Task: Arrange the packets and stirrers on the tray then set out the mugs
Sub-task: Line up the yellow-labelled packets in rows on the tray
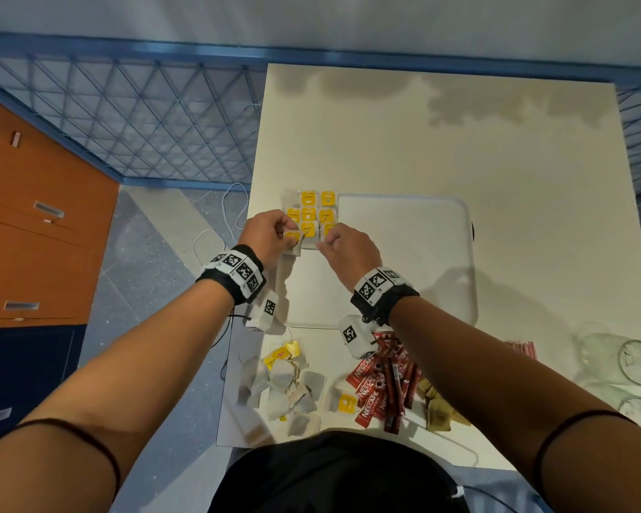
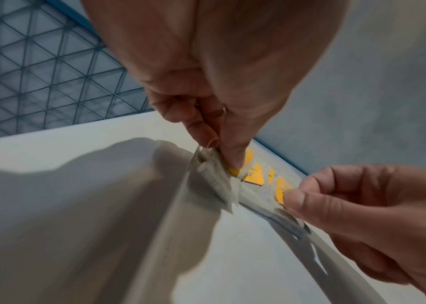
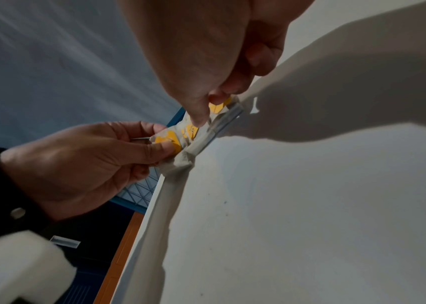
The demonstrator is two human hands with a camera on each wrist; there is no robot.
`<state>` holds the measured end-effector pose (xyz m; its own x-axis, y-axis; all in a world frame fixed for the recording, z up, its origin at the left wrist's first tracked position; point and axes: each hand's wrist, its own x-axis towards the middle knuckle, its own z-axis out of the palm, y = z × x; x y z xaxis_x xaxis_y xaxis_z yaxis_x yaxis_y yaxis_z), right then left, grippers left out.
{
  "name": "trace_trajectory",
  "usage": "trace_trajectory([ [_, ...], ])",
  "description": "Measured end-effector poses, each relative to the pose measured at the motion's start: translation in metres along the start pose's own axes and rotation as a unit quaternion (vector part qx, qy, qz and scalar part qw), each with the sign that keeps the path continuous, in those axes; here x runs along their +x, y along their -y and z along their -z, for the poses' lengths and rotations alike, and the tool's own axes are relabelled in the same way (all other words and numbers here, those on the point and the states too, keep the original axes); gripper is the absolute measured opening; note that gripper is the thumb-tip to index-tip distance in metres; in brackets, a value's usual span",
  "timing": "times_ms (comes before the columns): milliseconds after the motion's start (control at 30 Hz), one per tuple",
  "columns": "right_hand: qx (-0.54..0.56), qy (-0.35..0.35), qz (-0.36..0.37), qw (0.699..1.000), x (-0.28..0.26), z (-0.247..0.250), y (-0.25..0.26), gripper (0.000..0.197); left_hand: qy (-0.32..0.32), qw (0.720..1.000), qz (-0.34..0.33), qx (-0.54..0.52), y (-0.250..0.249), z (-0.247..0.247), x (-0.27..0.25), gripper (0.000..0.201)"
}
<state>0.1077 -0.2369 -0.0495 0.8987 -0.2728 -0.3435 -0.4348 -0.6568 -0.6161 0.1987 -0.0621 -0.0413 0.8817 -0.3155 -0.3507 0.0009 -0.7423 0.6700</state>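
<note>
Yellow tags catch the eye first: a grid of tea bags sits in rows at the far left corner of the white tray, and that corner is all the tray holds, the rest of its floor bare. Both hands are down on the nearest row. The left hand has thumb and forefinger closed in a pinch on a tea bag at the tray's left rim, the other fingers curled under; the right hand pinches the neighbouring bag by its yellow tag, fingers tucked in. Just near of the tray, on the table, lies a loose heap of tea bags, then red coffee sticks piled beside them, with brownish packets right of those. Pink stirrers peek out past the right forearm, mostly hidden by it. Right of the tray's near corner, two clear glass mugs lie on their sides, the nearer one cut off by the arm. The print on the tags is too blurred to read.
</note>
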Motion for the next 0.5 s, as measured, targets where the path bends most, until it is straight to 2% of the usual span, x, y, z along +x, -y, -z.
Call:
trace_trajectory([
  [233, 0.008, 0.001, -0.006, 1.0, -0.006, 0.003, -0.011, 0.014, 0.001, 1.0, -0.013, 0.027, -0.002, -0.002, 0.01, 0.009],
  [500, 0.021, 0.006, 0.006, 1.0, -0.017, 0.005, -0.023, 0.013, 0.0, 0.997, -0.026, 0.078, -0.001, -0.001, 0.022, 0.018],
])
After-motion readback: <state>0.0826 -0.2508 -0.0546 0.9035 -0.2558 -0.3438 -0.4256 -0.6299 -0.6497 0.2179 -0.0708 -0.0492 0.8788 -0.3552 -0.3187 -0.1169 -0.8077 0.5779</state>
